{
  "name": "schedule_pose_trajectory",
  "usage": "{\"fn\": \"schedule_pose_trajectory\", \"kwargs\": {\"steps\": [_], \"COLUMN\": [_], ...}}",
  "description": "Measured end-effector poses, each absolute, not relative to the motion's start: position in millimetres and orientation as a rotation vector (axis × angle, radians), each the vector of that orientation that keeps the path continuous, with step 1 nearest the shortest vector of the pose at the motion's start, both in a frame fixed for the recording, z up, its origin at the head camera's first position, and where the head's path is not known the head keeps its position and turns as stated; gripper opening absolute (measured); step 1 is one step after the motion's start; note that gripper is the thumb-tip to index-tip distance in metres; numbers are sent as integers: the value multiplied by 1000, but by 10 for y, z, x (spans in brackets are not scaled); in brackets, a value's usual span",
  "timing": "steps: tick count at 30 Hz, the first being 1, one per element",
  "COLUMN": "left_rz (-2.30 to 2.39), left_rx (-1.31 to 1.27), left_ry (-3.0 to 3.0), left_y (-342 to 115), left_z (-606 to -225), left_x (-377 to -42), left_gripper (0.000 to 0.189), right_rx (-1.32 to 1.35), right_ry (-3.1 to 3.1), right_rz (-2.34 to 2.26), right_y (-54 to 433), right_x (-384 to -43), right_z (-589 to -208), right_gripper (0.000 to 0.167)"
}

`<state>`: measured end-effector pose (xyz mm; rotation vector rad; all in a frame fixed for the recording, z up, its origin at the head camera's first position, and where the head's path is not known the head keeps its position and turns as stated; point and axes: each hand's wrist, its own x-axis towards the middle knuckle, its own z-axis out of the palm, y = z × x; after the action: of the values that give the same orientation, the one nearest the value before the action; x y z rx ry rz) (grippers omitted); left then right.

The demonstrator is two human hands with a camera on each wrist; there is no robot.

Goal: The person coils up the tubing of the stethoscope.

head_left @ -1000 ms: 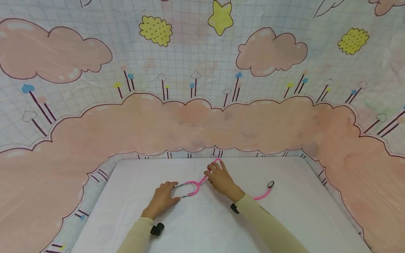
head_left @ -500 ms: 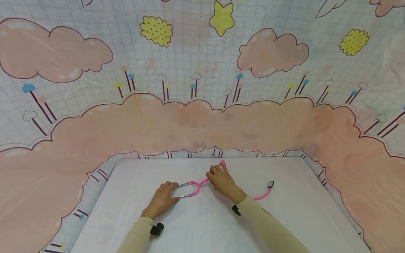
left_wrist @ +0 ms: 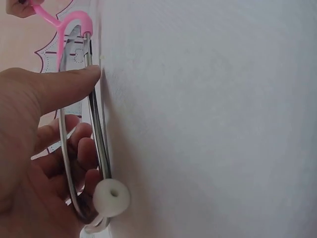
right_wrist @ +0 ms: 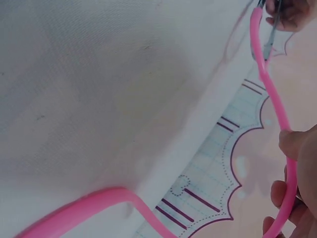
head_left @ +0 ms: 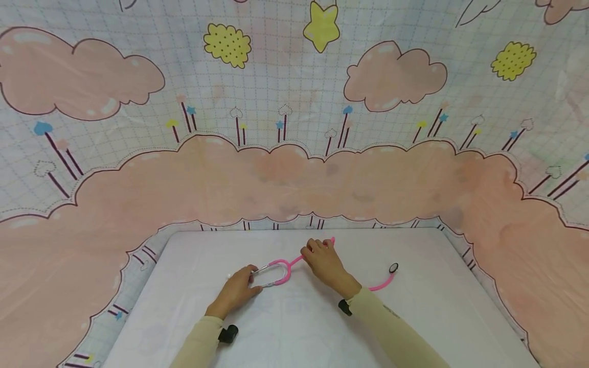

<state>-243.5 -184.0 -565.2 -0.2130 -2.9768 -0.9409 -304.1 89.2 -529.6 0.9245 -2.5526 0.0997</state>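
A stethoscope with pink tubing (right_wrist: 276, 101) and a metal headset lies across the white table, its headset toward the left. My left hand (head_left: 238, 290) grips the metal ear tubes (left_wrist: 98, 116), thumb on one tube and curled fingers around the other. A white ear tip (left_wrist: 112, 197) shows below those fingers. My right hand (head_left: 324, 261) pinches the pink tubing past the Y-joint, thumb on one side and fingers on the other. Part of the tubing is hidden behind the right hand and forearm. The chest piece (head_left: 393, 268) rests on the table at the right.
The white table (head_left: 285, 327) has its far edge just beyond my right hand. Behind and around it hangs a cloth (head_left: 294, 184) printed with clouds and stars. A dark wrist camera (head_left: 228, 334) sits on my left wrist, with another (head_left: 344, 307) on the right.
My right hand has shifted slightly right and nearer along the tubing, and the loop beyond its fingers has dropped rightward. The left hand has tilted the headset a little, bringing an ear tip into view.
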Motion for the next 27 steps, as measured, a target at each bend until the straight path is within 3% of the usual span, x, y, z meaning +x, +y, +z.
{"fn": "schedule_pose_trajectory", "kwargs": {"steps": [12, 21, 27], "left_rz": [-897, -930, -925], "left_rx": [-281, -283, -281], "left_ry": [-2908, -2939, -2860], "left_y": [-1845, -1785, -1773], "left_z": [-5598, -5548, -5510], "left_x": [-2477, -2447, -2414], "left_gripper": [39, 54, 54], "right_rx": [867, 848, 827], "right_ry": [-2543, -2545, -2514], "right_rz": [208, 258, 321], "right_y": [957, 1024, 1120], "right_x": [-2967, -2882, -2870], "right_z": [-5210, -5118, -5074], "right_gripper": [17, 16, 15]}}
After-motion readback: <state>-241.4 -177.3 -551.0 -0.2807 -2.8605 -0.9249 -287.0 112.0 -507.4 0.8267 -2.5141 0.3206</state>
